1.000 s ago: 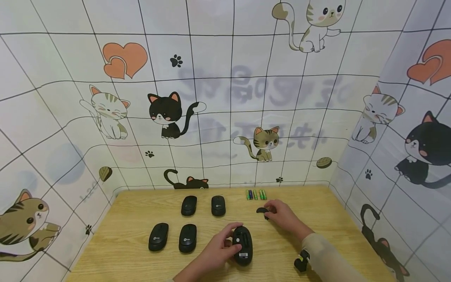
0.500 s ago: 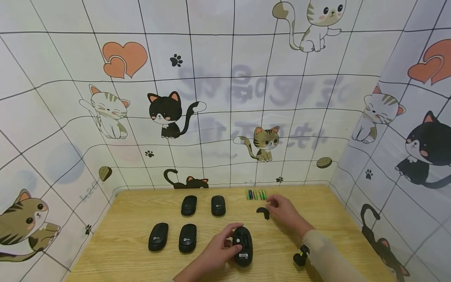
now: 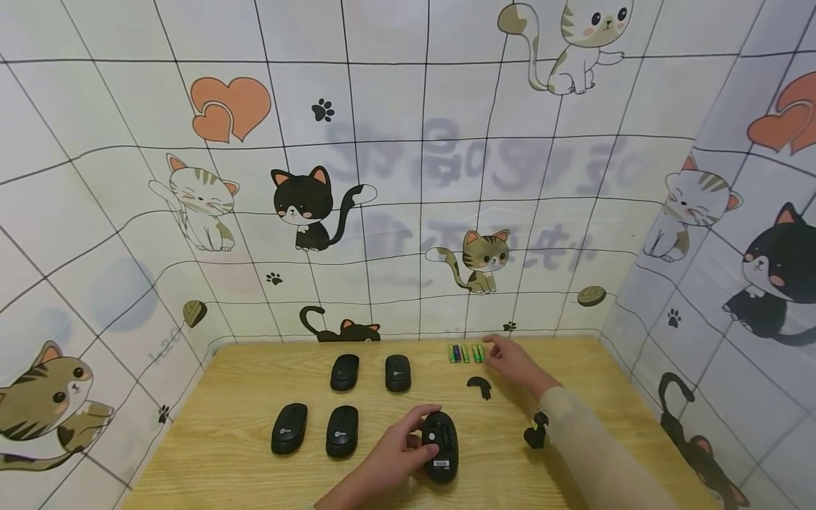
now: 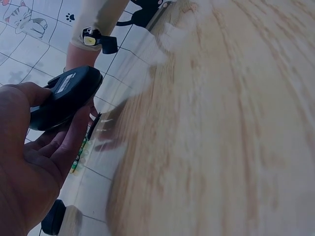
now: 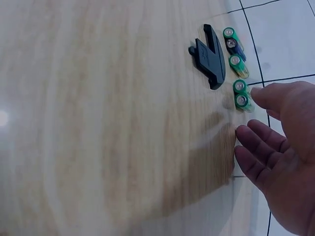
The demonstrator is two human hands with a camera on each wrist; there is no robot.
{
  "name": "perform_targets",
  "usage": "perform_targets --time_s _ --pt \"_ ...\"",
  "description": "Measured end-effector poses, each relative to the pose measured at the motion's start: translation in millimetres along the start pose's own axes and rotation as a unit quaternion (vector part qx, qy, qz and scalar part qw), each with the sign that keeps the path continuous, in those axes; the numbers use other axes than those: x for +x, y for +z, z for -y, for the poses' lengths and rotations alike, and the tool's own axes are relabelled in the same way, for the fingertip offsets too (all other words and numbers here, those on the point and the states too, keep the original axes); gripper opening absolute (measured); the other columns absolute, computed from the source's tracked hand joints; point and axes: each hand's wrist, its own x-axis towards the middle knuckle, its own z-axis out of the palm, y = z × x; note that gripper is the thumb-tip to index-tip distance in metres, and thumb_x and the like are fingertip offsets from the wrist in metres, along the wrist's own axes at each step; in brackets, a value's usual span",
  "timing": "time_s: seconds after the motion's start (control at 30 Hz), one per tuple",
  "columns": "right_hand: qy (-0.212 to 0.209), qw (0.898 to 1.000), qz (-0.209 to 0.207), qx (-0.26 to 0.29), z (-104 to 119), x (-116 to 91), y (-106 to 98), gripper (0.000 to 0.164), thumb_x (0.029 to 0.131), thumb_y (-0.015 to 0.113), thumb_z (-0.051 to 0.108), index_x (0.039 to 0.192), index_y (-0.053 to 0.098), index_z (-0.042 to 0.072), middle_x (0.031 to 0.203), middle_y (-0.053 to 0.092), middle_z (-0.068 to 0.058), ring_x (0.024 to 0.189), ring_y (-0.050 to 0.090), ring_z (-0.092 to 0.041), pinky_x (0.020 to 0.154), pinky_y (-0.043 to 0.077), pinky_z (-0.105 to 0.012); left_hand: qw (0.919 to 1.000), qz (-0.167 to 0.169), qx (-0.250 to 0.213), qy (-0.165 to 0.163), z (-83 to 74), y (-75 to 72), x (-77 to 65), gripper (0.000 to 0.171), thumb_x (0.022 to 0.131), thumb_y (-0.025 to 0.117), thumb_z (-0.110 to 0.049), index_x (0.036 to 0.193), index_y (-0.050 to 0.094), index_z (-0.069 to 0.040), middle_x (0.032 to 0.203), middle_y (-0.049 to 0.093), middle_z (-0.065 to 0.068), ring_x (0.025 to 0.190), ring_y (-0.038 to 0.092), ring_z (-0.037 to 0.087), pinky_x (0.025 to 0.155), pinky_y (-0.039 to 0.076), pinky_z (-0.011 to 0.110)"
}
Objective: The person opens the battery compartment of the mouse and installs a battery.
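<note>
Mouse (image 3: 440, 453) is showing its underside at the head view's six o'clock, left hand (image 3: 399, 452) pinching it, while right hand (image 3: 518, 363), fingers loosely parted, empty, is hovering at three o'clock from the batteries (image 5: 238, 65), probably wanting a light pinch on just one.

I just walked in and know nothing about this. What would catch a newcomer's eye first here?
Probably the backdrop behind the table, printed with cartoon cats and orange hearts. Then, front and center, the left hand grips an upturned black mouse, with four more mice to its left. Toward the back right, the right hand is beside a row of mostly green batteries.
</note>
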Motion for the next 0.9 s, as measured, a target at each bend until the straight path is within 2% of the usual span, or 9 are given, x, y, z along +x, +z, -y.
perform_targets --time_s 0.17,0.27,0.37,0.5,0.63,0.9 --pt "0.005 1.000 0.024 -0.009 3.1 5.6 -5.7 0.053 0.108 0.067 0.009 0.157 0.053 -0.005 0.120 0.069 -0.020 0.104 0.068 -0.032 0.087 0.060 -0.053 1.0000 -0.001 -0.005 -0.001 0.9 0.2 0.3 0.061 0.108 0.070 -0.006 0.163 0.052 -0.025 0.133 0.065 0.008 0.103 0.076 0.021 0.086 0.064 0.032" --pt "0.008 0.999 0.036 -0.015 3.9 8.5 -8.2 0.053 0.108 0.067 0.010 0.158 0.053 -0.003 0.120 0.069 -0.019 0.101 0.067 -0.030 0.087 0.060 -0.051 1.0000 0.001 -0.007 -0.001 1.1 -0.1 0.4 0.061 0.108 0.070 -0.006 0.163 0.051 -0.025 0.133 0.064 0.008 0.103 0.076 0.021 0.087 0.064 0.032" --pt "-0.007 0.999 0.045 -0.016 1.6 11.3 -9.8 0.053 0.107 0.065 0.009 0.157 0.054 -0.005 0.116 0.070 -0.019 0.094 0.065 -0.028 0.080 0.058 -0.047 1.0000 0.002 -0.006 -0.003 1.7 -0.6 0.5 0.061 0.108 0.070 -0.006 0.163 0.052 -0.025 0.133 0.064 0.008 0.103 0.076 0.022 0.087 0.064 0.033" --pt "-0.047 0.998 0.053 -0.001 -7.7 14.9 -10.6 0.053 0.106 0.061 0.012 0.155 0.055 -0.006 0.110 0.070 -0.019 0.086 0.063 -0.026 0.069 0.053 -0.040 1.0000 0.004 -0.005 -0.007 2.9 -1.3 0.5 0.061 0.108 0.070 -0.005 0.163 0.051 -0.025 0.132 0.064 0.009 0.105 0.076 0.022 0.088 0.065 0.036" --pt "-0.065 0.996 0.053 0.012 -19.3 18.2 -6.8 0.051 0.106 0.060 0.014 0.155 0.059 -0.003 0.110 0.071 -0.017 0.086 0.061 -0.026 0.066 0.050 -0.038 0.9999 0.006 -0.009 -0.009 4.8 -1.9 0.4 0.061 0.108 0.070 -0.005 0.163 0.051 -0.025 0.131 0.064 0.009 0.106 0.076 0.023 0.089 0.065 0.036" --pt "0.001 0.999 0.034 0.005 -7.9 14.3 -3.0 0.047 0.108 0.062 0.008 0.153 0.060 -0.003 0.119 0.070 -0.017 0.096 0.064 -0.026 0.081 0.056 -0.045 0.9998 0.010 -0.016 0.005 5.6 -3.2 -0.4 0.061 0.109 0.068 -0.005 0.165 0.050 -0.022 0.132 0.064 0.008 0.106 0.077 0.022 0.089 0.065 0.034"
